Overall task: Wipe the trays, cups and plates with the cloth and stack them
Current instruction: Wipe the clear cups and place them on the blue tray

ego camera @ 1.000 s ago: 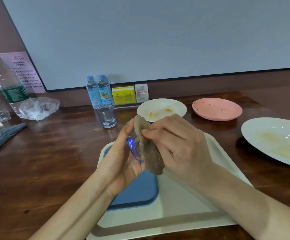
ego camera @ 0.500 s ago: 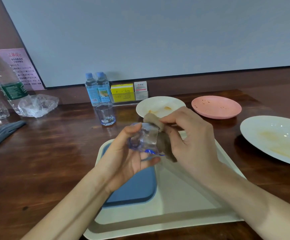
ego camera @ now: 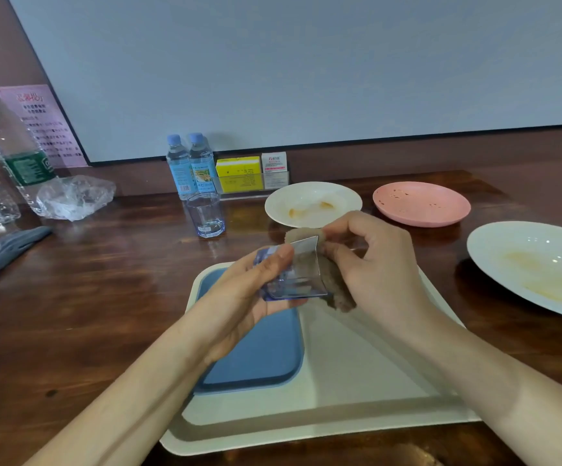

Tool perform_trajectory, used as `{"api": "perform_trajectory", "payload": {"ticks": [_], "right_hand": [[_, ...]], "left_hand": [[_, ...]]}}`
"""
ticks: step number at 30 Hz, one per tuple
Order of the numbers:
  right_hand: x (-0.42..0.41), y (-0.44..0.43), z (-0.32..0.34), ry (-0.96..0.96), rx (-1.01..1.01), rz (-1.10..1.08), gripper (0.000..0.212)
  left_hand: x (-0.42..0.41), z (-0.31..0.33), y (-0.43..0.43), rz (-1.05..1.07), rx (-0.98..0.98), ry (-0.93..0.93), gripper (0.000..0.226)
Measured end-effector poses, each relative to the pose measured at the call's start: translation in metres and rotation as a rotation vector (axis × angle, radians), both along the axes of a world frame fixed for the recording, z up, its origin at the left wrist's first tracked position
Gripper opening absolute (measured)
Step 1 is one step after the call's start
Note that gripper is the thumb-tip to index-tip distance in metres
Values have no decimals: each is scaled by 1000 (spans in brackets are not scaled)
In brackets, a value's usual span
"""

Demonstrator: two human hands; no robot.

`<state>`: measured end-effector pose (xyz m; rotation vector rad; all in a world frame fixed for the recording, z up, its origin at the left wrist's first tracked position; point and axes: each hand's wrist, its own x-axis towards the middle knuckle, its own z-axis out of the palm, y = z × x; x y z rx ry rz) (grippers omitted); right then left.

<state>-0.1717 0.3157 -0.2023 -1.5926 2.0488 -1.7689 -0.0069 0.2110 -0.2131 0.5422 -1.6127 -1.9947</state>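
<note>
My left hand holds a clear blue-tinted cup on its side above the trays, mouth facing right. My right hand grips a brown cloth pushed against and into the cup's mouth. Below them a small blue tray lies on a larger cream tray. A second clear cup stands upright farther back. A stained white plate, a pink plate with crumbs and a large stained white plate lie to the right.
Two small water bottles and yellow and white boxes stand against the wall. At the far left are a big plastic bottle, crumpled plastic wrap and a grey cloth on the wooden table.
The cup has been turned in my left hand from nearly hidden behind the cloth to lying on its side, and the cloth has shifted from over the cup to its open mouth.
</note>
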Motion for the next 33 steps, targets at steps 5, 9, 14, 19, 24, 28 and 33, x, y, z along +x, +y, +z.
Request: {"api": "perform_trajectory", "payload": {"ticks": [5, 9, 14, 19, 24, 28, 33], "right_hand": [[-7, 8, 11, 454, -180, 137, 22], [-11, 5, 8, 268, -58, 96, 22], [-11, 3, 0, 50, 50, 13, 21], [-1, 7, 5, 599, -169, 205, 19], [1, 1, 3, 266, -65, 40, 14], [4, 0, -9, 108, 58, -43, 13], [7, 4, -4, 504, -138, 52, 16]], "left_hand": [[7, -7, -6, -216, -51, -77, 72], [4, -10, -3, -64, -209, -78, 79], [-1, -5, 2, 115, -543, -147, 53], [0, -12, -1, -89, -697, -267, 47], [0, -8, 6, 210, -900, -264, 53], [-1, -21, -2, 277, -1087, -313, 73], [-3, -20, -5, 131, -1069, -240, 57]]}}
